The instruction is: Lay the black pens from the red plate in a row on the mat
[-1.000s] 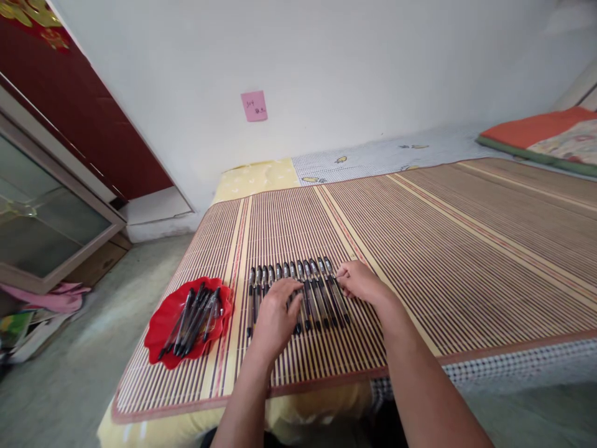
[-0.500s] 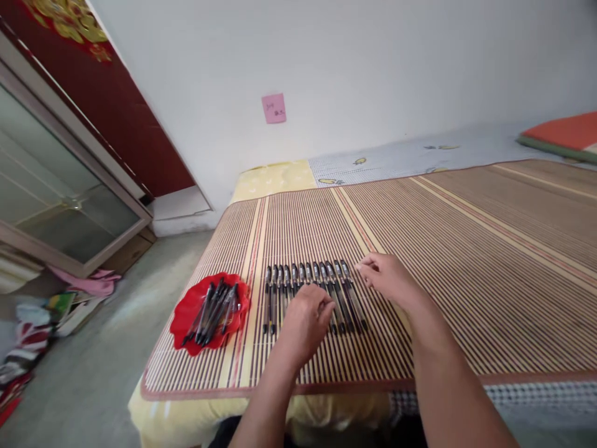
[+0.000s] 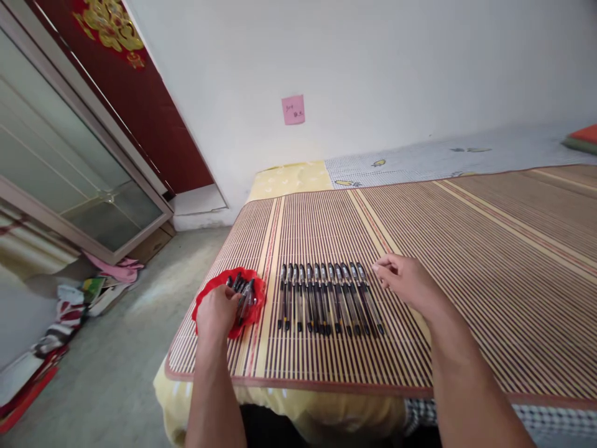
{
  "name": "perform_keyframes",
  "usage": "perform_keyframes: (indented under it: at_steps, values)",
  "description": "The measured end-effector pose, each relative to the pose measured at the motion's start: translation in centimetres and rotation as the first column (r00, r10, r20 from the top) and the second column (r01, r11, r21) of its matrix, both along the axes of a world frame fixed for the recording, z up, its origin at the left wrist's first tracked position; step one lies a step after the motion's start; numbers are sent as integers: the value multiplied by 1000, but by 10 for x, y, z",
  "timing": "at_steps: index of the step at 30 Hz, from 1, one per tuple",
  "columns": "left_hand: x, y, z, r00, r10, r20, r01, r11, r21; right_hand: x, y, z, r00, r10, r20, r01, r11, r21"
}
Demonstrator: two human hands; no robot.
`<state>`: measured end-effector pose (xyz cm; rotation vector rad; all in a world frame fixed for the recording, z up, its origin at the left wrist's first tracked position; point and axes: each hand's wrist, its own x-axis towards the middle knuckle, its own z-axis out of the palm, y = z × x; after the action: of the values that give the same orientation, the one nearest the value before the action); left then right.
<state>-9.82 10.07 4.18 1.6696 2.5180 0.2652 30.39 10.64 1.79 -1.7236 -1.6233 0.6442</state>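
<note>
My left hand (image 3: 218,310) is over a red scalloped plate (image 3: 262,297), fingers closed at the black-capped pens (image 3: 247,298) lying loose in it. A pen seems to be pinched there, though the hand hides part of it. To the right of the plate, a row of several clear-barrelled gel pens (image 3: 321,298) lies side by side on the bamboo mat, caps pointing away from me. Just beyond the row's right end, my right hand (image 3: 398,277) hovers with curled fingers and nothing visible in them.
The striped bamboo mat (image 3: 466,267) covers a bed with a yellow sheet (image 3: 289,177). A pink note (image 3: 293,110) is stuck on the white wall. At left are a glass-paned door (image 3: 93,162) and clothes (image 3: 69,311) on the floor.
My left hand has moved left from above the pen row to the plate, uncovering the row's middle. My right hand stays by the row's right end. The view has shifted left.
</note>
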Motion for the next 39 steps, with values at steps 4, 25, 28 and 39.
perform_keyframes:
  at_steps: [4,25,28,39]
  values:
    - [2,1,-6,999,-31,34,33,997,-75,-4,1,2,1000,4,-9,-4,1000,-6]
    - [70,-16,17,310,-457,834,150,889,432,-19,-11,26,940,135,-313,-117,990,76]
    - [108,-25,20,98,-436,895,214,887,409,-41,-18,40,844,261,-469,-217,965,146]
    - [155,-38,13,-54,-392,918,352,853,385,-65,-26,53,744,305,-595,-310,946,99]
